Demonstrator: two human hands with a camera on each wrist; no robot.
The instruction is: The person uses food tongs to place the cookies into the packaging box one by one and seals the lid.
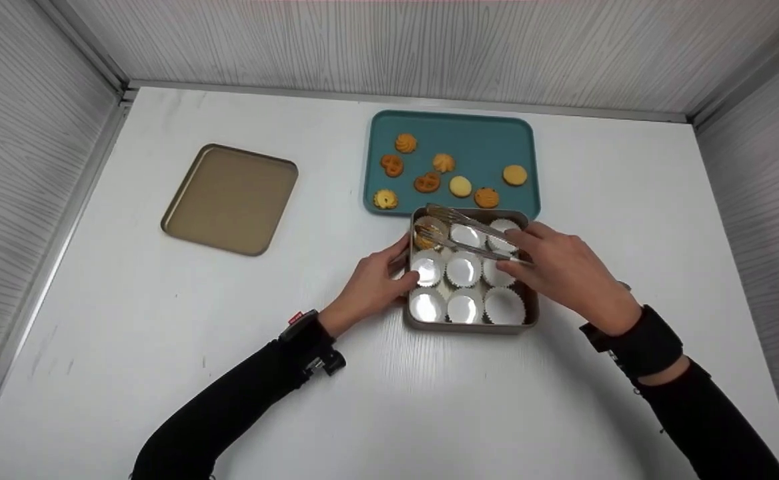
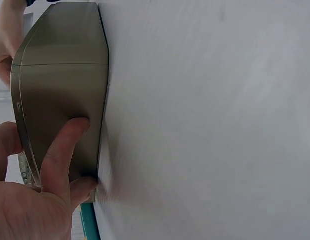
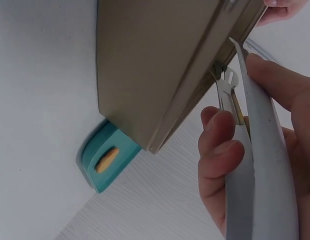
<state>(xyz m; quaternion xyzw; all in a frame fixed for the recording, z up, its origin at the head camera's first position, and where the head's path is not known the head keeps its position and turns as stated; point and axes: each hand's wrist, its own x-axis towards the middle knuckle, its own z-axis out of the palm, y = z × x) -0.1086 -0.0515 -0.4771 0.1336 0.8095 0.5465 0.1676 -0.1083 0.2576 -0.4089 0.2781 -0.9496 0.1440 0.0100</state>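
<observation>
On the table stands a bronze-coloured metal tin (image 1: 473,328) lined with rows of white paper cups (image 1: 464,269). My left hand (image 1: 376,287) grips its left wall, thumb over the rim and fingers against the outside (image 2: 65,150). In my right hand (image 1: 566,270) is a pair of metal tongs (image 1: 476,230), pinched between thumb and fingers (image 3: 220,155). The tong tips reach down into the back-left cup, around an orange-brown cookie (image 1: 424,239). I cannot tell whether the tips still squeeze it. The other cups in view show no cookie.
Right behind the tin lies a teal tray (image 1: 483,137) bearing several cookies: pretzel-shaped (image 1: 427,182), swirled (image 1: 405,143) and round ones (image 1: 514,175). A shallow, squarish gold tray or lid (image 1: 229,200) lies at the left. Pale wood-grain panels (image 1: 389,47) border the table.
</observation>
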